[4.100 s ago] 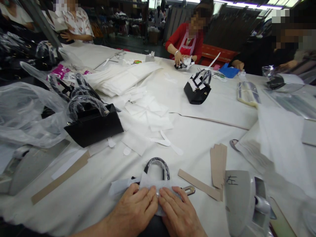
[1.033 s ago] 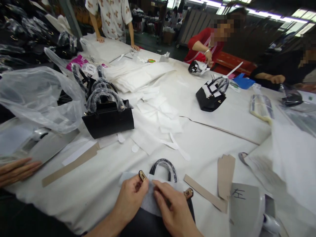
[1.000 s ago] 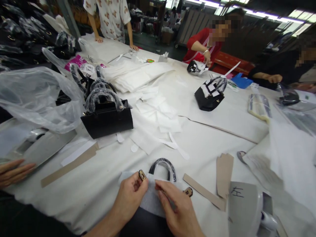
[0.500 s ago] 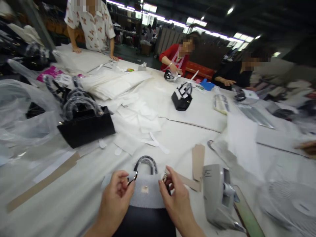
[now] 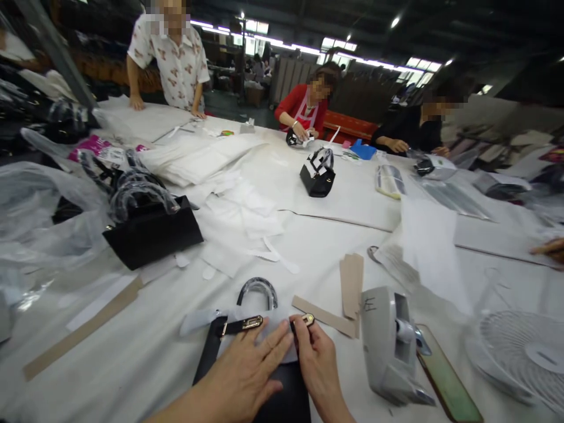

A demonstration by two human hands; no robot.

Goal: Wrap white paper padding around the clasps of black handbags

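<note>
My black bag (image 5: 288,393) lies on the counter (image 5: 171,346) directly before me, at the near edge. What is inside it I cannot tell, because its body is shut from my view and its lower part is under my left arm. Left of it, a second bag (image 5: 154,235) sits tilted, with plastic-wrapped handles; its contents are hidden too. Next to this second bag there is a clear plastic bag (image 5: 39,235), through which something dark is showing. Further away stands a small bag (image 5: 318,179) with white papers on its upper part. At my right, the grey dispenser (image 5: 376,346) carries a pale roll (image 5: 403,330) in its opening.

The handle (image 5: 258,283) of my black bag, wrapped in clear film, points away from me, and the top edge of the bag runs from left to right. Because the bottom is cut by the view, I cannot say surely which side is the longest. The left strap (image 5: 233,326) lies lengthwise across the front, rising slightly, with its gold metal end toward the right.

Of my two hands, the left hand (image 5: 242,376) is flat, the fingers stretched over the white tissue (image 5: 289,355) on the bag, and the thumb is spread apart. My right hand (image 5: 318,355) pinches the right strap (image 5: 308,319) between thumb and fingers, near its gold end.
</note>
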